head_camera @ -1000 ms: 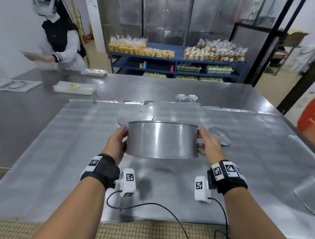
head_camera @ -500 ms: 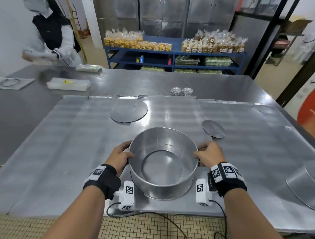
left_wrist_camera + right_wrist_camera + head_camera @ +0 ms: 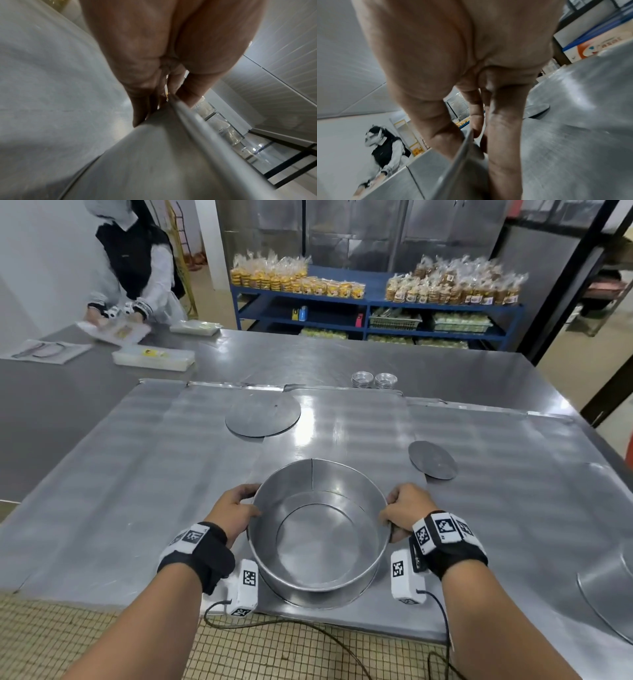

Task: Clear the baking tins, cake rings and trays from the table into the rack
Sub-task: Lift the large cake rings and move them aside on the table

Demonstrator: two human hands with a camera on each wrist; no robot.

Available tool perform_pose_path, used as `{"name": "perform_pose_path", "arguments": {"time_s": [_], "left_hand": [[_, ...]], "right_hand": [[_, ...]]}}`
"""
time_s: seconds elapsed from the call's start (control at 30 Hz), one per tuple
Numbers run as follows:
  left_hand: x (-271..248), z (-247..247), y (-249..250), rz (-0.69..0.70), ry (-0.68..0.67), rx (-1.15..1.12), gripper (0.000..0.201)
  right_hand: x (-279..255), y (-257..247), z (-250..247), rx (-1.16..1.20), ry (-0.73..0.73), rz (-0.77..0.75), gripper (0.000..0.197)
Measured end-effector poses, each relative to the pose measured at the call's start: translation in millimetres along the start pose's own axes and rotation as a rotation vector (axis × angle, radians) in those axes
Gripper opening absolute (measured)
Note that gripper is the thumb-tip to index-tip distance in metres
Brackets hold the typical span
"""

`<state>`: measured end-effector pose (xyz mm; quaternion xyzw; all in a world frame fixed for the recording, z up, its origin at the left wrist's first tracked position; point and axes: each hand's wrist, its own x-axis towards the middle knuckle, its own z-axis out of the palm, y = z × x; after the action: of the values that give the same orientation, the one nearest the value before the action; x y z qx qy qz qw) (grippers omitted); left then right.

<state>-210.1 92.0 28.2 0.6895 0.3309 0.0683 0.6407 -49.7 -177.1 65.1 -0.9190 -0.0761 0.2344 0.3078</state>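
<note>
A round, straight-walled metal cake tin [image 3: 342,479] stands open side up near the front edge of the steel table [image 3: 102,491], a flat disc showing at its bottom. My left hand [image 3: 245,499] grips its left rim and my right hand [image 3: 399,503] grips its right rim. In the left wrist view my left hand [image 3: 159,102] has its thumb on the rim of the tin [image 3: 154,162] and its fingers down the outer wall. In the right wrist view my right hand [image 3: 471,136] pinches the rim of the tin [image 3: 453,169] between thumb and fingers.
A large metal disc [image 3: 262,415] lies at the back centre, a small disc [image 3: 432,459] to the right, and another large disc [image 3: 609,590] at the right edge. Two small foil tins [image 3: 374,379] stand further back. A person [image 3: 133,268] works at the far left beside white trays [image 3: 152,358].
One second ago the tin was held up in the air, seen side on. Both hands have brought it down towards me, near the table's front edge; it has hardly moved in the last half second.
</note>
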Motion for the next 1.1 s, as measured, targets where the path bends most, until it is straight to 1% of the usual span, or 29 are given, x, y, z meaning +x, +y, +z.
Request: {"name": "perform_pose_path", "arguments": {"time_s": [0.1,0.2,0.27,0.3,0.33,0.4,0.5,0.6,0.77,0.87,0.9,1.0,1.1], "left_hand": [[4,-2,14,-0.039,0.001,0.099,0.035],[25,-11,31,-0.122,-0.066,0.239,0.018],[44,-20,48,-0.166,-0.156,0.466,0.007],[54,-24,58,-0.181,-0.209,0.589,0.008],[65,-28,68,-0.184,-0.258,0.692,0.012],[88,-35,88,-0.170,-0.298,0.810,0.020],[129,-51,113,-0.120,-0.251,0.901,0.026],[180,-70,131,-0.094,-0.222,0.967,0.027],[272,-95,134,-0.043,-0.184,1.200,0.044],[320,-105,128,-0.048,-0.178,1.239,0.060],[335,-107,125,-0.056,-0.184,1.232,0.065],[382,-112,113,-0.050,-0.196,1.213,0.077],[418,-109,102,-0.047,-0.187,1.238,0.095]], "right_hand": [[13,-17,-7,-0.190,-0.038,-0.043,0.025],[26,-47,-14,-0.384,-0.117,-0.093,0.032],[37,-70,-17,-0.454,-0.151,-0.118,0.036],[45,-82,-17,-0.485,-0.158,-0.134,0.037],[53,-95,-16,-0.506,-0.161,-0.149,0.039],[71,-121,-12,-0.519,-0.166,-0.171,0.041],[98,-163,-2,-0.509,-0.176,-0.195,0.037],[130,-203,11,-0.500,-0.183,-0.182,0.034],[203,-251,45,-0.497,-0.179,-0.107,0.032],[251,-268,66,-0.507,-0.163,-0.044,0.032],[265,-272,72,-0.516,-0.156,-0.024,0.034],[303,-278,92,-0.500,-0.116,0.012,0.058],[331,-282,112,-0.441,-0.085,0.046,0.068]]}}
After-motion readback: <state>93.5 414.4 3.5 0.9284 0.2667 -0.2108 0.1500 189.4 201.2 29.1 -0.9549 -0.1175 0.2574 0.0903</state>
